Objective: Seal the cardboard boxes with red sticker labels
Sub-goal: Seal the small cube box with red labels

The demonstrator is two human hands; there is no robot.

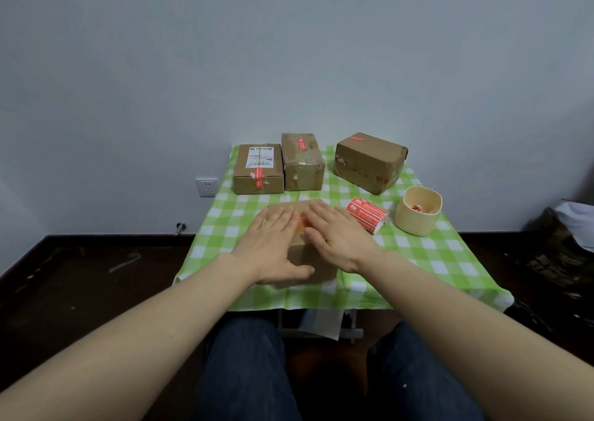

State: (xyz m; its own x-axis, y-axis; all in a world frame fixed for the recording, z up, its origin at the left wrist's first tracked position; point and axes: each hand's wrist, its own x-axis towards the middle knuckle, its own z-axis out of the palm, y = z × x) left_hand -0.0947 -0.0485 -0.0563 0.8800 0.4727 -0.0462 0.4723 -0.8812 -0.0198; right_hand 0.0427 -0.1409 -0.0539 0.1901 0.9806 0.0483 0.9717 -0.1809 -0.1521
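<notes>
1. Head view. Table (434, 253): green-and-white check cloth, set against a pale wall.
2. Near box (310, 255): brown cardboard, front middle of the table, largely covered by both hands.
3. Left hand (273, 247): flat, palm down on the left part of the near box's top; fingers straight and together, thumb spread toward the front; nothing gripped.
4. Right hand (337, 237): flat, palm down on the right part of the same top; fingers straight; nothing gripped.
5. Sticker (301, 224): red strip on the near box's top, glimpsed between the two hands; mostly hidden.
6. Roll (368, 215): red-and-white stickers, lying on its side just right of the near box.
7. Cup (418, 218): cream, squarish, just right of the roll; red scraps inside.
8. Left box (258, 176): back left; white label on top, red sticker over the front edge.
9. Middle box (302, 166): close against the left box; red sticker on top.
10. Right box (369, 163): back right, apart, turned at an angle; red sticker on top.
11. Socket (206, 187): white, on the wall left of the table.
</notes>
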